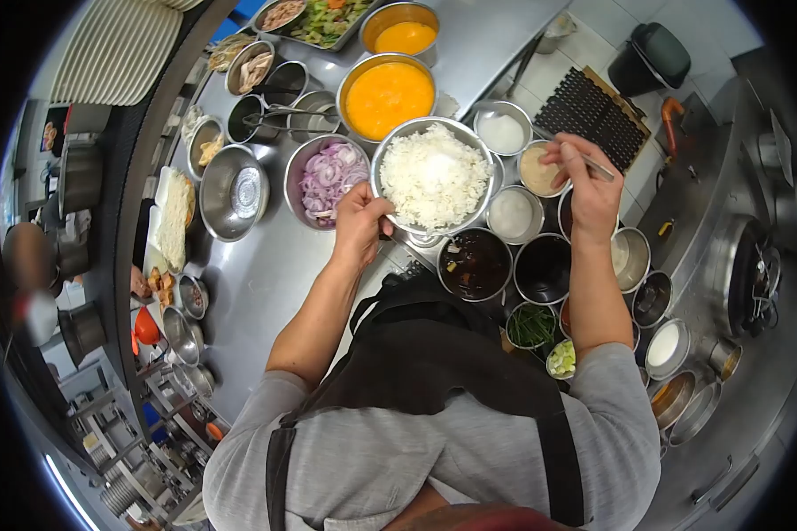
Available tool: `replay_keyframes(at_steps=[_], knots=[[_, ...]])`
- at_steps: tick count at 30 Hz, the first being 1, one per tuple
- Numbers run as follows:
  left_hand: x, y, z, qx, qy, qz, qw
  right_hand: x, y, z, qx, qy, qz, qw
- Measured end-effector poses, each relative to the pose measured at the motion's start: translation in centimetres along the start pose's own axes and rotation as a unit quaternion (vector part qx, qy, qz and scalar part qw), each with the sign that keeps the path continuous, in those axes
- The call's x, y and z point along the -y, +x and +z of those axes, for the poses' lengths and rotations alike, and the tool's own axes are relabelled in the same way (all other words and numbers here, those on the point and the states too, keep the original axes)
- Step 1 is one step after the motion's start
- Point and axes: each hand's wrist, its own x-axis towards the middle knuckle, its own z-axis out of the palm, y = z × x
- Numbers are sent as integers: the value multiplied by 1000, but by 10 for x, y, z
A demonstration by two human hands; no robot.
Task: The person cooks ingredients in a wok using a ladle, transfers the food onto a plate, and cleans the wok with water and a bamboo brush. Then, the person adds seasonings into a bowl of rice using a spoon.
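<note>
My left hand point(361, 221) grips the rim of a metal bowl point(376, 181) heaped with white rice point(436, 177), thumb over the edge. A whiter mound sits on top of the rice. To the right, my right hand point(591, 190) pinches the handle of a metal spoon point(599, 168) above a small container of beige powder point(536, 168); the spoon's far end is hidden. Beside that container stand two tubs of white granules, one behind point(502, 133) and one in front point(514, 215). Sliced red onions point(332, 173) fill a bowl just left of my left hand.
Two pots of orange liquid point(390, 96) stand beyond the rice. A steel bowl point(233, 193) is on the left counter point(270, 274). Dark liquid fills a pot point(475, 264) near my apron, beside chopped greens point(531, 326). A wok point(753, 274) is far right, stacked plates point(119, 53) upper left.
</note>
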Motion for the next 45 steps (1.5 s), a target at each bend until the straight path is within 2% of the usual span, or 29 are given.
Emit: replay_keyframes(at_steps=[1, 2, 3, 5, 7, 11, 16, 19, 24, 30, 45], knots=[[3, 3, 0, 1, -7, 5, 1000, -9, 4, -9, -63, -9, -39, 997], [1, 1, 1, 8, -7, -4, 1000, -21, 9, -23, -113, -53, -28, 992], [2, 0, 0, 16, -7, -8, 1000, -43, 13, -43, -121, -58, -29, 991], [2, -1, -3, 18, -13, 0, 1000, -93, 16, -77, -132, -258, 30, 957], [1, -1, -7, 28, -8, 3, 1000, -114, 9, -83, -107, -378, 26, 919], [-5, -3, -13, 14, 10, 21, 1000, -123, 5, -80, -120, -418, 48, 899], [-6, -5, -21, 13, 30, 33, 999, -130, 8, -81, -121, -386, 97, 909], [-7, -6, -21, 14, 34, 35, 999, -146, 8, -83, -88, -387, 107, 912], [-6, -6, -23, 8, 35, 34, 999, -156, 7, -93, -154, -233, 182, 943], [-7, -5, -19, 10, 34, 29, 999, -167, 2, -100, -192, -119, 174, 959], [-6, -4, -15, 13, 39, 32, 999, -162, -3, -100, -202, -74, 183, 959]])
